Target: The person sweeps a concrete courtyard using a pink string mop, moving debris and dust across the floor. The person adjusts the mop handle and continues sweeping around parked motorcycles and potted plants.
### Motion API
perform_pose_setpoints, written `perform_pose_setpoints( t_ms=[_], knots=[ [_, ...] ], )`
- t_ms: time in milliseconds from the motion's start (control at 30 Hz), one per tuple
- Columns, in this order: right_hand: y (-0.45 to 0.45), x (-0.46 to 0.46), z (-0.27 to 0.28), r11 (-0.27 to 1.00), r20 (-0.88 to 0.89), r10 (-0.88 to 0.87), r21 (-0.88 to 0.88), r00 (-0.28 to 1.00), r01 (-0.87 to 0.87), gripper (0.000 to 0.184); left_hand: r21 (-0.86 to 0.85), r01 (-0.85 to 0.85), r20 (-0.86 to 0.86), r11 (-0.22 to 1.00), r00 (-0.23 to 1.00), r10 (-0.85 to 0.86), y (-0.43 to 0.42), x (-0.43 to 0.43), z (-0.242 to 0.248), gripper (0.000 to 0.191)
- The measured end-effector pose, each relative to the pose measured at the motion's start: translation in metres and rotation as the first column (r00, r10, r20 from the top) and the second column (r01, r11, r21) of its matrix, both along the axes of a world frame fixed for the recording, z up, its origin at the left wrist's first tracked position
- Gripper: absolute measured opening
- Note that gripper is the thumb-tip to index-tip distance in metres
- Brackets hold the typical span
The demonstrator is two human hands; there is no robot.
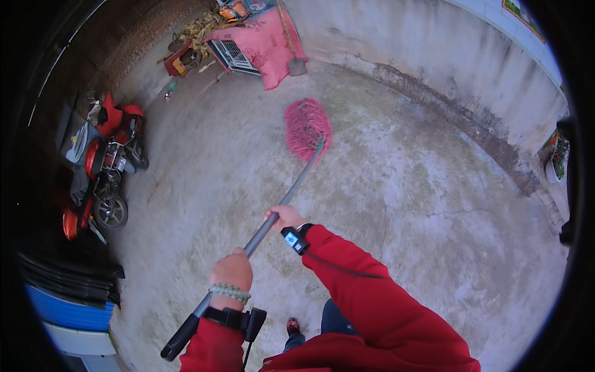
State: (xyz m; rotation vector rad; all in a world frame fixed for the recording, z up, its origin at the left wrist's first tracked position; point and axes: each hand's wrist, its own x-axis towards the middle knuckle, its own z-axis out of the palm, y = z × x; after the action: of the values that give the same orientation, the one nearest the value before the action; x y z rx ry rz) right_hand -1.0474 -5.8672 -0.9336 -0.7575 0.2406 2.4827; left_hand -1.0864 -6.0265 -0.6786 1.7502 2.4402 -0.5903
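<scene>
A long grey pole (292,191) with a black grip (180,337) runs diagonally up from the lower left. At its far end is a fluffy pink mop head (304,123), slightly blurred, over the concrete floor (395,223); whether it touches the floor, I cannot tell. Around the pole just above the grip, my left hand (231,270) is closed, with a green bead bracelet at the wrist. Farther along, my right hand (284,217) grips the same pole; its wrist carries a small device with a lit screen (292,239).
A red motorcycle (109,162) stands at the left. Ahead, a pink cloth (274,46) drapes over a wire cage (234,56), with a shovel (297,66) leaning on it. A stained wall (418,51) curves along the right; a potted plant (555,162) stands at the far right.
</scene>
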Motion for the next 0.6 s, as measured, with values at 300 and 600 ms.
perform_pose_setpoints(
  t_ms=[300, 600],
  knots=[
    [0.051, 0.195, 0.021, 0.882, 0.143, -0.462, -0.032, 0.875, 0.47, 0.007, 0.007, 0.45, -0.009, 0.893, 0.893, -0.45, 0.101, 0.114, -0.01, 0.009],
    [0.012, 0.37, 0.02, 0.707, 0.326, -0.685, 0.085, 0.651, 0.702, 0.009, 0.081, 0.704, 0.166, 0.705, 0.688, -0.706, 0.108, 0.229, -0.021, 0.011]
  ],
)
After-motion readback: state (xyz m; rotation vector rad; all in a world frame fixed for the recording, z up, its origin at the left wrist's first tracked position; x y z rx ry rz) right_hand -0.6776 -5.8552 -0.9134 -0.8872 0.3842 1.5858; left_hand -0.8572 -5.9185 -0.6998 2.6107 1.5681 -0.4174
